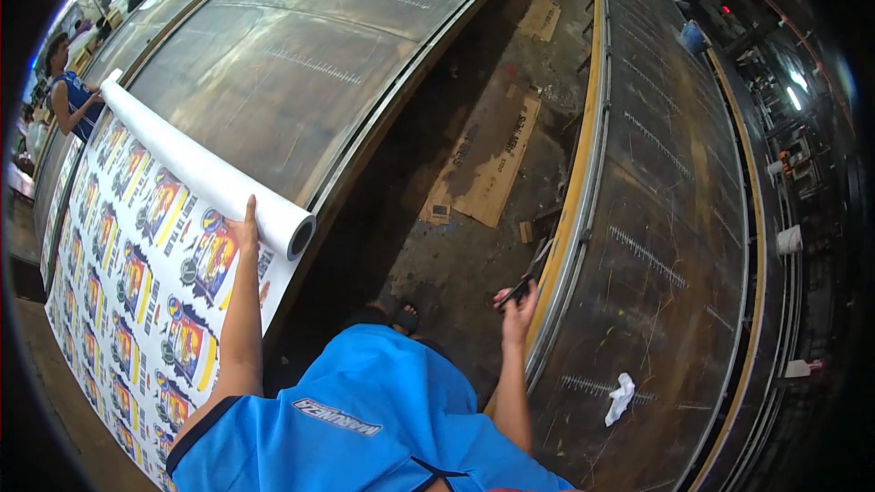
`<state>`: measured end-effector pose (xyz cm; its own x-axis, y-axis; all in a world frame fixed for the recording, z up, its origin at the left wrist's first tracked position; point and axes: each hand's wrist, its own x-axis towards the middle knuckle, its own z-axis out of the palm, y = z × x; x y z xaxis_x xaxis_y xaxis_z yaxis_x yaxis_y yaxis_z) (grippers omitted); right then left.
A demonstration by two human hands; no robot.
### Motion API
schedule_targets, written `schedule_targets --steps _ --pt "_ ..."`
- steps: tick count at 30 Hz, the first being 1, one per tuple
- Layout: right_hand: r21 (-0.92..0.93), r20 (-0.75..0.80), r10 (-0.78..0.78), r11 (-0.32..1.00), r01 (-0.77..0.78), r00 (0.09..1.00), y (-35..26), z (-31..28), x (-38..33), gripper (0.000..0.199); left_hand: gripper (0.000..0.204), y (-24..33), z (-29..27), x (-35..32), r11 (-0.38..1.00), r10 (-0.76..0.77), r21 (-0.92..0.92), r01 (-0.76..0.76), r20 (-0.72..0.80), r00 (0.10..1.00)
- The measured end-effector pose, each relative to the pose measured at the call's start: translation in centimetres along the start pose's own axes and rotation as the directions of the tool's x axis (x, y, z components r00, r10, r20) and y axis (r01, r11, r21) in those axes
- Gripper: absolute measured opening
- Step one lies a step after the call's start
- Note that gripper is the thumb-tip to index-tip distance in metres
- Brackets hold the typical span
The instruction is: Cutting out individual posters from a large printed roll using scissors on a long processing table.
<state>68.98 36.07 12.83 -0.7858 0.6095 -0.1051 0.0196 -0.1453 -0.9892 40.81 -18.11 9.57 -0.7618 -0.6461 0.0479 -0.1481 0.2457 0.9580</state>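
Observation:
A long white roll of printed sheet material (pixel 196 150) lies slantwise across the left table, its hollow end toward me. From it the printed sheet (pixel 128 310), with repeated colourful designs, spreads toward the near left. My left hand (pixel 244 226) grips the roll close to its near end, with one digit stretched up along the white surface; some fingers are hidden. In my right hand (pixel 516 306) is a pair of scissors (pixel 540 264) with dark handles, closed around by my fingers. The blades point away, beside the right table's edge. A co-worker in blue (pixel 75 105) has hands at the roll's far end.
A dark walkway with flattened cardboard (pixel 497 159) runs between the two long tables. The right table (pixel 629 246) has a yellow edge, ruled marks and a crumpled white scrap (pixel 620 399). A blue object (pixel 692 37) sits at its far side; shelving and pipes stand beyond.

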Motion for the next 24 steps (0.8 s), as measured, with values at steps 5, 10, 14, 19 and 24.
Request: schedule_targets --steps 5,10,14,19,24 --pt "-0.068 -0.129 -0.201 0.979 0.194 0.971 -7.4 -4.8 17.8 0.052 0.123 2.6 11.1 4.0 0.981 -0.188 -0.045 0.189 0.043 0.981" --pt "-0.340 -0.244 -0.461 0.865 0.370 0.853 -8.0 -9.6 34.0 0.052 0.117 3.3 21.7 9.6 0.995 -0.098 -0.032 0.096 -0.069 0.993" --pt "-0.709 -0.299 -0.529 0.680 0.186 0.794 -6.7 -14.0 44.3 0.051 0.114 6.3 30.1 12.3 0.988 -0.140 -0.077 0.135 -0.066 0.988" --pt "-0.738 -0.628 -0.443 0.600 -0.310 0.640 -4.5 -19.2 53.3 0.053 0.118 8.5 41.5 17.3 0.973 -0.225 -0.087 0.216 -0.111 0.968" --pt "-0.684 -0.726 -0.458 0.404 -0.607 0.513 -2.8 -20.6 58.0 0.055 0.129 13.7 54.6 19.6 0.977 -0.215 -0.043 0.211 -0.134 0.967"
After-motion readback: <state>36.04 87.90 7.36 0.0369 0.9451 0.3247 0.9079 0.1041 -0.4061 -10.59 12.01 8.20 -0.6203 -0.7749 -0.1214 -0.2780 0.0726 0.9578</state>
